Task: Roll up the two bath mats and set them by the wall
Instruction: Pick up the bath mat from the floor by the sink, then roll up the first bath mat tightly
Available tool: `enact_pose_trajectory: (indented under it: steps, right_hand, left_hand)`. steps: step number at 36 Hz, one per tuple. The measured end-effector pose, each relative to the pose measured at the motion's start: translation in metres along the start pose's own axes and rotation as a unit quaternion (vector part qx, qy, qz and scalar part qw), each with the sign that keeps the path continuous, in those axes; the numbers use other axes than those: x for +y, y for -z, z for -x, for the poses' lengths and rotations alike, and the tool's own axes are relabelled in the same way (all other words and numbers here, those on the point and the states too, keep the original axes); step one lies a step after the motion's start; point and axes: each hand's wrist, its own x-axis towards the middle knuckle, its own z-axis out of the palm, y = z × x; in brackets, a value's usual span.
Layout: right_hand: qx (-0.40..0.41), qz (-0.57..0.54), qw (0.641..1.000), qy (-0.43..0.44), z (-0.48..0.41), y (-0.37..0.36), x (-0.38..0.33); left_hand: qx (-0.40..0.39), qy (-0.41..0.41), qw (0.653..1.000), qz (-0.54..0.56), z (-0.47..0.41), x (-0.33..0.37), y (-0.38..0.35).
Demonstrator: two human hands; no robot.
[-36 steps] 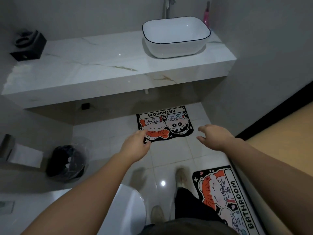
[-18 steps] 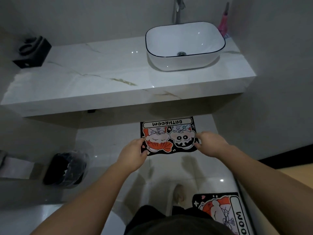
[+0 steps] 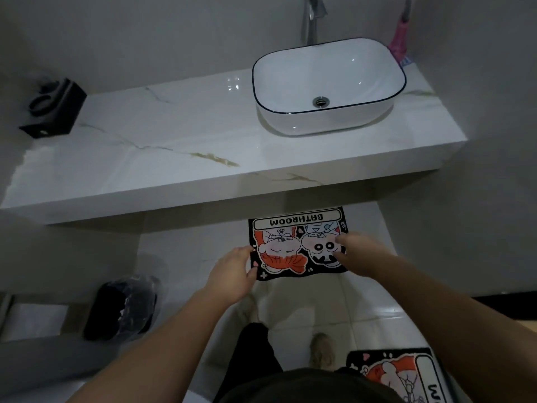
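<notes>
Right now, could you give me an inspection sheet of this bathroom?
Surface: glossy white tile floor.
Job's things: far mat flat under the counter, not yet rolled; near mat flat at lower right, partly out of view.
Clutter: black bin, black box, pink bottle.
Hands: left hand and right hand at the far mat's near corners; grip unclear.
Cables: nothing seen.
Surroundings: basin, tap, grey walls.
</notes>
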Motion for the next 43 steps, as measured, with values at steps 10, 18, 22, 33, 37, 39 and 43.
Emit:
enact_pose_trajectory:
  steps: [10, 18, 22, 33, 37, 39, 43]
  right_hand:
    - [-0.007, -0.025, 0.997, -0.078, -0.063, -0.017, -0.019]
    - [0.005, -0.034, 0.993, -0.109, -0.103, -0.035, -0.014]
    - [-0.019, -0.037, 0.99, -0.137, -0.122, -0.06, 0.005]
    - [-0.054, -0.055, 0.986, -0.15, -0.22, -0.187, 0.093]
    - [-0.071, -0.046, 0.986, -0.144, -0.269, -0.247, 0.133]
    - [-0.071, -0.04, 0.986, -0.144, -0.298, -0.273, 0.153]
    - [-0.075, -0.03, 0.986, -0.144, -0.357, -0.317, 0.189]
  left_hand:
    - [-0.076, -0.066, 0.993, -0.053, -0.072, -0.056, 0.031]
    - [-0.15, -0.098, 0.981, -0.069, -0.146, -0.082, 0.005]
    - [-0.162, -0.119, 0.978, -0.055, -0.181, -0.084, -0.024]
    - [-0.16, -0.172, 0.97, -0.069, -0.294, -0.094, -0.168]
    - [-0.149, -0.22, 0.959, -0.102, -0.338, -0.092, -0.228]
    - [-0.138, -0.251, 0.952, -0.11, -0.361, -0.092, -0.258]
    - [-0.122, -0.26, 0.948, -0.141, -0.416, -0.103, -0.327]
